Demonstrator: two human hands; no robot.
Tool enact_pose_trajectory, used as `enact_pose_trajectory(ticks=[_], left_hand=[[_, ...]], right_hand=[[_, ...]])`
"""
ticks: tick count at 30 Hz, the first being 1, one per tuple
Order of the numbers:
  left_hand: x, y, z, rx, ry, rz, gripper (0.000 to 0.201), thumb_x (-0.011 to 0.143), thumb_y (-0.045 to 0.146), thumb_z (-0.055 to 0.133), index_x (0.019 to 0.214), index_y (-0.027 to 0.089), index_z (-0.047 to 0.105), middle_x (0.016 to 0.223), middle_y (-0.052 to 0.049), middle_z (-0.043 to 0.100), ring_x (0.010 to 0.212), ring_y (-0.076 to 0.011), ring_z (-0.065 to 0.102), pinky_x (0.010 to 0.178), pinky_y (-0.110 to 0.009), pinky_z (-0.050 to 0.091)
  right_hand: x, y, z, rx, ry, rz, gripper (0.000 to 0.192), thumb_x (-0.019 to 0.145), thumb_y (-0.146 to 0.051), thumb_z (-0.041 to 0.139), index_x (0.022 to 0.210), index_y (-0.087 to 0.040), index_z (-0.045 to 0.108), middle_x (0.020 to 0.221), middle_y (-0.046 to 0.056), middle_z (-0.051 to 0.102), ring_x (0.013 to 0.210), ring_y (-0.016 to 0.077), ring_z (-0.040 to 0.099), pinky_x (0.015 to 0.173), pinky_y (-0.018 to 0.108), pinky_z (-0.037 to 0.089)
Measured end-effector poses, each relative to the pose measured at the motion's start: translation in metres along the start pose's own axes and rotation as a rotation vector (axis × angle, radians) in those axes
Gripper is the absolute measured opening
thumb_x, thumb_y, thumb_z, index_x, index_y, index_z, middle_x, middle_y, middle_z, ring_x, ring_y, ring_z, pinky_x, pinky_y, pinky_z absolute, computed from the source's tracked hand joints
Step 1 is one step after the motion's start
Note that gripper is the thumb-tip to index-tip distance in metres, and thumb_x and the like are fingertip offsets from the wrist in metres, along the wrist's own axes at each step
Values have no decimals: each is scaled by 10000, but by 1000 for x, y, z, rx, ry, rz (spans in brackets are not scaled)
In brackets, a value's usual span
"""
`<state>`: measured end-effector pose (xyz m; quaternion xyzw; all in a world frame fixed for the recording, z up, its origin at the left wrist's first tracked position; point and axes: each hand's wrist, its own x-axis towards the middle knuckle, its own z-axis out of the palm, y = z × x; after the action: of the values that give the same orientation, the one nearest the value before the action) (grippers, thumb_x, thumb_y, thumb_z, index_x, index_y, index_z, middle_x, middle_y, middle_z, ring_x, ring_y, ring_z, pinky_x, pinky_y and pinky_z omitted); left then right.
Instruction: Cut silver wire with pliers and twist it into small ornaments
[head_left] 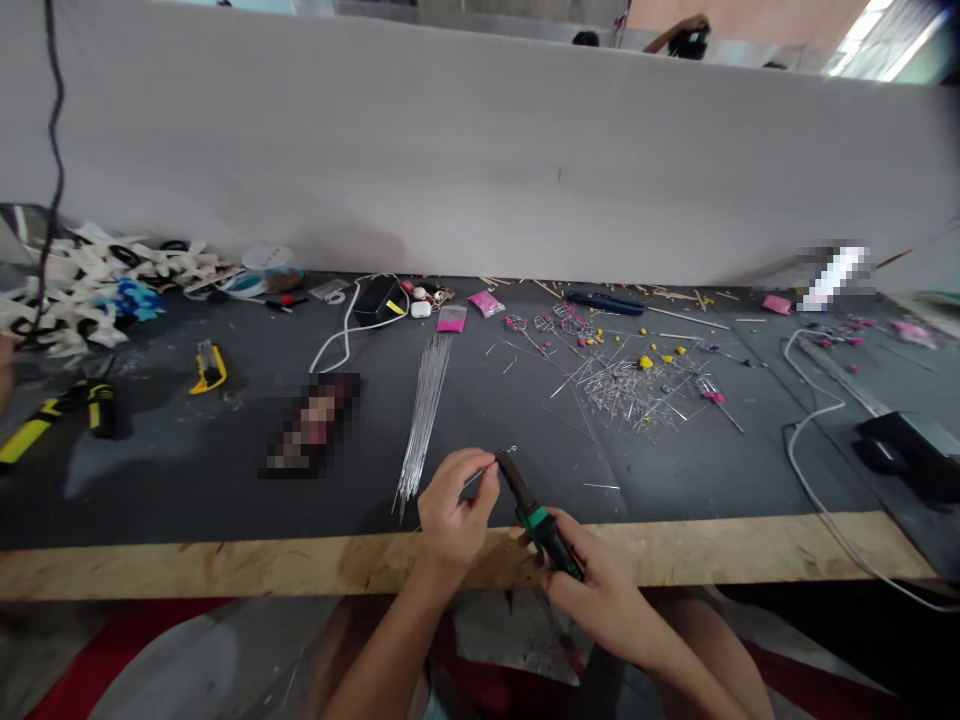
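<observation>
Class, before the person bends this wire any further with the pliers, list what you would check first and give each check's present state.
1. Left hand pinches the wire: ok.
2. Right hand grips the pliers by the handles: ok.
3. Pliers tip meets the wire end: ok, though whether it is clamped, cannot tell.
4. Loop at the wire tip fully formed: cannot tell, too small.
5. Bundle of spare wires lies near the left hand: ok.
6. Work held over the table edge: ok.

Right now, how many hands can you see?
2. The left hand pinches a thin wire near the table's wooden edge; the right hand grips green-handled pliers beside it.
</observation>
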<state>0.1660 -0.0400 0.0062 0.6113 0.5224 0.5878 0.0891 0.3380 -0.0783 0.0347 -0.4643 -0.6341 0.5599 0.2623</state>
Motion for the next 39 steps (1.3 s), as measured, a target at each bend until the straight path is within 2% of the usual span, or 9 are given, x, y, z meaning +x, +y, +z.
enact_pose_trajectory(ticks=[6, 14, 17, 22, 25, 28, 34, 39], left_hand=[[0, 1, 3, 7, 52, 46, 90, 785, 111, 581, 837, 152, 642, 799, -51, 688, 746, -154, 653, 688, -274, 545], [-6, 0, 7, -96, 84, -180, 91, 798, 165, 594, 841, 177, 674, 832, -44, 701, 745, -150, 658, 703, -271, 547], [-6, 0, 6, -126, 86, -185, 98, 792, 160, 601, 841, 189, 680, 838, -34, 705, 753, -142, 658, 708, -251, 542], [-4, 1, 4, -135, 84, -133, 110, 786, 134, 600, 845, 181, 680, 835, -39, 707, 760, -143, 661, 705, -251, 544], [-3, 2, 3, -126, 95, -108, 99, 788, 138, 598, 836, 165, 680, 827, -52, 708, 758, -156, 666, 709, -273, 549], [-4, 1, 2, -119, 90, -101, 89, 787, 144, 603, 829, 160, 680, 827, -55, 710, 759, -161, 669, 717, -275, 548], [-5, 0, 4, -161, 84, -117, 99, 792, 137, 601, 841, 167, 681, 834, -53, 710, 774, -153, 664, 722, -250, 536], [-6, -1, 6, -185, 73, -242, 110, 808, 208, 590, 814, 144, 680, 832, -72, 700, 758, -164, 663, 679, -265, 543]], right_hand=[[-1, -4, -1, 20, -4, -5, 448, 666, 5, 435, 1050, -209, 526, 895, -10, 534, 775, 138, 473, 689, 239, 385], [-1, -3, -3, 30, -23, 4, 500, 668, -1, 438, 1116, -213, 505, 868, -12, 528, 763, 136, 479, 679, 237, 400], [-1, -4, -3, -6, -16, -9, 437, 666, -1, 440, 1045, -203, 519, 917, 3, 545, 782, 139, 496, 701, 245, 412], [1, -5, -2, -86, 13, -85, 342, 661, 0, 450, 933, -193, 530, 1093, 47, 545, 981, 182, 528, 854, 291, 414], [2, -5, 0, -132, 30, -115, 322, 648, 12, 435, 882, -191, 523, 1132, 53, 529, 1016, 182, 522, 875, 290, 411], [3, -5, 1, -151, 37, -103, 332, 650, 13, 415, 890, -192, 520, 1112, 49, 534, 979, 168, 536, 865, 285, 420], [4, -4, 4, -195, 56, -44, 540, 634, 7, 421, 1125, -206, 495, 959, 24, 579, 931, 180, 548, 849, 295, 426], [8, 1, 7, -239, 112, -2, 477, 652, -23, 436, 1088, -203, 509, 860, 8, 597, 845, 176, 556, 819, 300, 427]])
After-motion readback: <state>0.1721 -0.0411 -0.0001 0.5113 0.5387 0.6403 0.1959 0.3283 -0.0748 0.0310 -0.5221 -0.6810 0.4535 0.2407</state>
